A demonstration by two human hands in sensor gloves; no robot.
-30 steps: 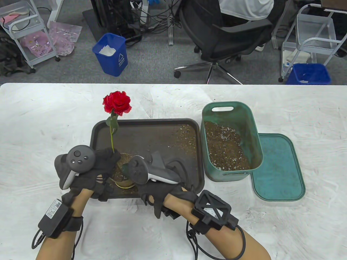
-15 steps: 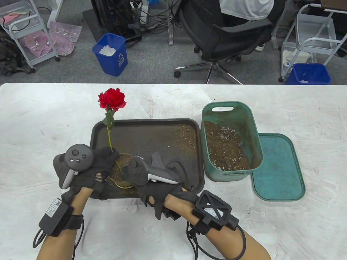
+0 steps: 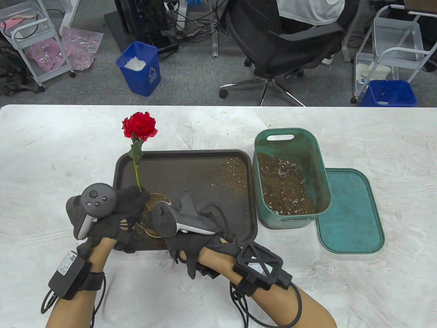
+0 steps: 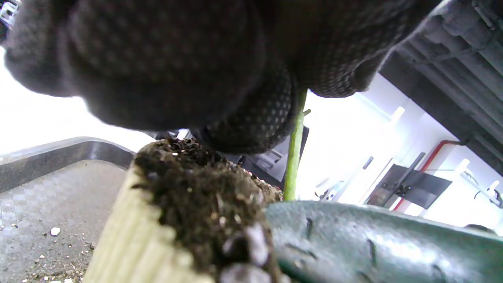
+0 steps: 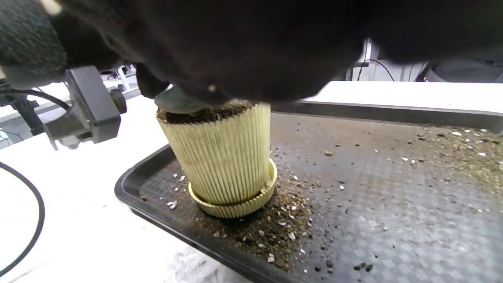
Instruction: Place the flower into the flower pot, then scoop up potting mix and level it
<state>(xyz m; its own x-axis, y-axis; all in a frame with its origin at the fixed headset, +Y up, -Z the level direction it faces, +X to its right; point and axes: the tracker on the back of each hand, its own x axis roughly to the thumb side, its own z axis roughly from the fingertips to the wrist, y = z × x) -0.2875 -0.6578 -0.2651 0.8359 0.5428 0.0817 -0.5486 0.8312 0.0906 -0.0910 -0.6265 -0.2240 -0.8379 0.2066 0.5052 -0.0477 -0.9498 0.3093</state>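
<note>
The red flower [image 3: 139,125] stands in the ribbed cream flower pot [image 5: 224,157], leaning slightly left. My left hand [image 3: 138,200] pinches its green stem [image 4: 294,149] just above the soil [image 4: 188,196]. The pot sits on its saucer at the near left of the dark tray [image 3: 205,171] and is heaped with potting mix. My right hand [image 3: 211,218] hovers over the pot and holds a dark green scoop [image 5: 177,103], whose blade [image 4: 373,243] lies on the soil beside the stem. In the table view the hands and trackers hide most of the pot [image 3: 150,233].
A green bin [image 3: 317,164] half full of potting mix [image 3: 283,184] stands just right of the tray, with its green lid [image 3: 351,212] lying flat beside it. Spilled mix is scattered on the tray [image 5: 393,177]. Beyond the table's far edge are an office chair and blue bins.
The flower has tilted a little to the left. My right hand and its tracker have shifted left, further over the pot. The left hand has stayed on the stem.
</note>
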